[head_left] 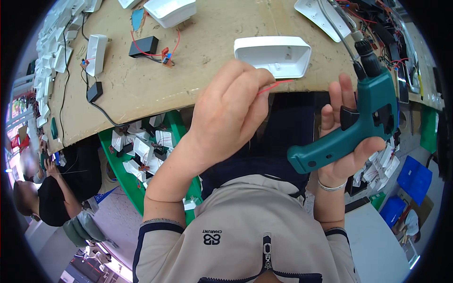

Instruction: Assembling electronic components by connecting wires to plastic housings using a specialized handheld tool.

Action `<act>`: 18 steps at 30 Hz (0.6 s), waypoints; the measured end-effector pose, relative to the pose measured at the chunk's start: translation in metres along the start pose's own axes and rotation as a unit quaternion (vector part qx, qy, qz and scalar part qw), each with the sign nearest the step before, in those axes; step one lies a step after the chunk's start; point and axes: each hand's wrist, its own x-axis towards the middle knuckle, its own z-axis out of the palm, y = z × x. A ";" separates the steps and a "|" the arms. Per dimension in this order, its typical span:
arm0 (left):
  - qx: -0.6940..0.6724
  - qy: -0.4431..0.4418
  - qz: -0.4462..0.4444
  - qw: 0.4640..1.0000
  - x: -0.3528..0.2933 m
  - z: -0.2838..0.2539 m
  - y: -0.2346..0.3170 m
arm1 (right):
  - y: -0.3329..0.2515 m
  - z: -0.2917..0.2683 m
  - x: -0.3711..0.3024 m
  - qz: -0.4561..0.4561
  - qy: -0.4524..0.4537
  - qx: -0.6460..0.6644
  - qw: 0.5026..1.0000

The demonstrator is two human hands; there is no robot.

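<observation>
My left hand [231, 108] is closed in a pinch on a thin red wire [284, 81], whose end sticks out to the right. Just beyond it, an open white plastic housing [271, 44] rests at the table's near edge, its hollow side toward me. My right hand [340, 170] supports a green pistol-shaped soldering gun [337, 141]. The thumb lies by the lower side of its body, and the other fingers show behind the black trigger. The gun's black collar and thin metal tubes point away from me. What else my left fingers hold is hidden.
On the cardboard-covered table [203, 61] lie a black box [143, 47] with red wires and more white housings [171, 12]. Black cables [101, 108] run at the left. Below stands a green bin [177, 125] full of white parts. Another person [56, 203] works at far left.
</observation>
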 end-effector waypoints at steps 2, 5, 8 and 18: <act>0.008 0.009 0.015 1.000 0.001 0.005 -0.002 | -0.004 -0.005 -0.004 -0.017 0.007 -0.036 0.999; 0.008 0.015 0.009 1.000 0.005 0.008 -0.001 | -0.011 -0.015 -0.010 -0.024 -0.003 -0.042 0.999; 0.014 0.013 0.010 1.000 0.005 0.011 0.002 | -0.013 -0.028 -0.017 -0.058 -0.052 -0.035 0.996; 0.156 0.037 0.112 0.981 0.008 0.014 0.002 | -0.040 -0.038 -0.062 -0.029 -0.024 -0.157 0.987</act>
